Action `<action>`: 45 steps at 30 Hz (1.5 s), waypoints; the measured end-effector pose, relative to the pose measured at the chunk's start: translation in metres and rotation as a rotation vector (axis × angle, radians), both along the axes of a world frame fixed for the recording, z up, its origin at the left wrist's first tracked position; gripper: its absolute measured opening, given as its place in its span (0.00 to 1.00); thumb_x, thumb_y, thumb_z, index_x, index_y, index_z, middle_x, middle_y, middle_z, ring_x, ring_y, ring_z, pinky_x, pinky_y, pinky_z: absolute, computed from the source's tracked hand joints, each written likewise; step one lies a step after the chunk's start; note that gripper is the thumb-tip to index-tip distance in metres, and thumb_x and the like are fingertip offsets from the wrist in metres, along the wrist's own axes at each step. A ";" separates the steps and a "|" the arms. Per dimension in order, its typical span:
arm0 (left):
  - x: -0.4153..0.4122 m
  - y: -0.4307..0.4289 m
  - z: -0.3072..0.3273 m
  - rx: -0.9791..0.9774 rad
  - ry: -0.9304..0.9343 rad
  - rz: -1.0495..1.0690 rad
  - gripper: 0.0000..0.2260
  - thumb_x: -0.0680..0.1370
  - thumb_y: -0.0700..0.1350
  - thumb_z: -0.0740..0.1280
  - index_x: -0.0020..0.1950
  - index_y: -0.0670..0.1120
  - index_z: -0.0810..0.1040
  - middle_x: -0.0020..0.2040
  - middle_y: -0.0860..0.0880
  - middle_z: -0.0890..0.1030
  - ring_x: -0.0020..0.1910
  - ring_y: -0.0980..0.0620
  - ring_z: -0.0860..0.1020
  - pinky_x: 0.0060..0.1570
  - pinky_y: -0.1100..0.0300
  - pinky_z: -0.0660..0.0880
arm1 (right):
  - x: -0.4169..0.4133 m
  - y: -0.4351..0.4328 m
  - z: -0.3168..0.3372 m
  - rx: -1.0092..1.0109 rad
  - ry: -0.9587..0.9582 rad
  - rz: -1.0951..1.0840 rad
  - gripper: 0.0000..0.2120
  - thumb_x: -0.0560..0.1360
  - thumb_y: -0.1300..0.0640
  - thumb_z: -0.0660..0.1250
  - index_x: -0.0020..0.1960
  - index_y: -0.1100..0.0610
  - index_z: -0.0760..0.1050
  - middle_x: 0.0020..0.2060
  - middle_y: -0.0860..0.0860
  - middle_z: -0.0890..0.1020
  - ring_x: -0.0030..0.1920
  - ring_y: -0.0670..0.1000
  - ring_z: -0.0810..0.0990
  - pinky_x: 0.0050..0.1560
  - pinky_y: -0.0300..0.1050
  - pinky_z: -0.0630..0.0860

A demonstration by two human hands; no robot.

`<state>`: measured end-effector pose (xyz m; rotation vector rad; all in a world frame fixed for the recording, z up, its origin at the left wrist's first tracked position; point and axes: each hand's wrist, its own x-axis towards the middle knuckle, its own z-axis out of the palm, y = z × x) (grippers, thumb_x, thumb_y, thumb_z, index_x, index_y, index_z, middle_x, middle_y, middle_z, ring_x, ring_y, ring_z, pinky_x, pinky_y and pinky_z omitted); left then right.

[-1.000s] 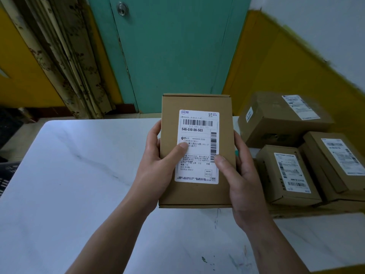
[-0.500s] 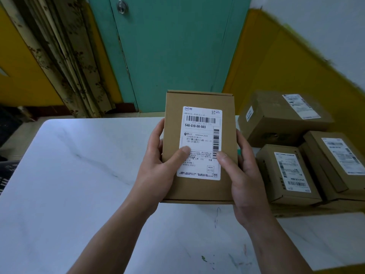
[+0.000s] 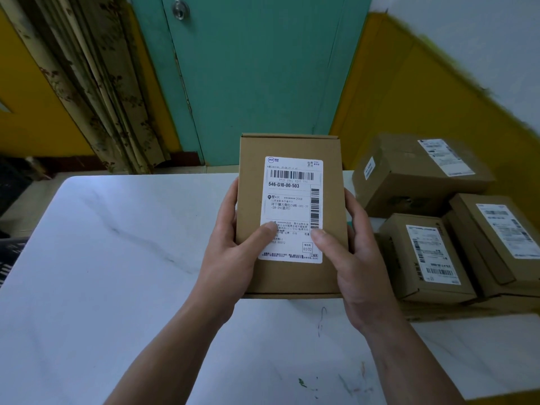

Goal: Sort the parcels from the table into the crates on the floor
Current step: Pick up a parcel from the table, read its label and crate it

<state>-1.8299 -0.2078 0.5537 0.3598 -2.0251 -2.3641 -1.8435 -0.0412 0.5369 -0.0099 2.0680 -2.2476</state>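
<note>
We face a teal door (image 3: 263, 71) at the far side, with a round metal lock (image 3: 179, 10) near its top. Left of it a stained curtain (image 3: 99, 83) hangs against a yellow wall (image 3: 26, 118). The right wall (image 3: 423, 92) is yellow below and white above. Near us spreads a white, marble-veined table (image 3: 117, 258).

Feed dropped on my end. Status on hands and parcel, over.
Left hand and right hand both grip the labelled parcel, label up, above the table. Other parcels piled at right. Nothing in the way.
</note>
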 end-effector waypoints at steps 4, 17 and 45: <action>0.000 -0.003 -0.001 0.011 0.012 0.006 0.31 0.79 0.42 0.70 0.73 0.69 0.64 0.56 0.61 0.83 0.53 0.55 0.84 0.52 0.50 0.82 | 0.000 0.000 -0.001 0.028 0.006 0.041 0.36 0.71 0.54 0.71 0.75 0.38 0.63 0.61 0.45 0.82 0.60 0.50 0.82 0.53 0.50 0.83; 0.004 -0.028 -0.017 0.034 -0.040 -0.010 0.25 0.77 0.46 0.71 0.66 0.68 0.65 0.55 0.58 0.84 0.52 0.52 0.84 0.45 0.56 0.82 | 0.009 -0.022 -0.005 0.039 -0.096 0.053 0.34 0.75 0.58 0.74 0.73 0.34 0.64 0.59 0.40 0.81 0.59 0.48 0.82 0.51 0.49 0.84; 0.077 -0.096 -0.034 0.062 -0.064 -0.014 0.31 0.78 0.44 0.69 0.73 0.71 0.63 0.59 0.65 0.80 0.54 0.61 0.82 0.43 0.65 0.80 | 0.069 -0.100 -0.013 -0.031 -0.138 -0.002 0.26 0.74 0.51 0.68 0.68 0.32 0.67 0.57 0.40 0.84 0.59 0.50 0.83 0.53 0.57 0.83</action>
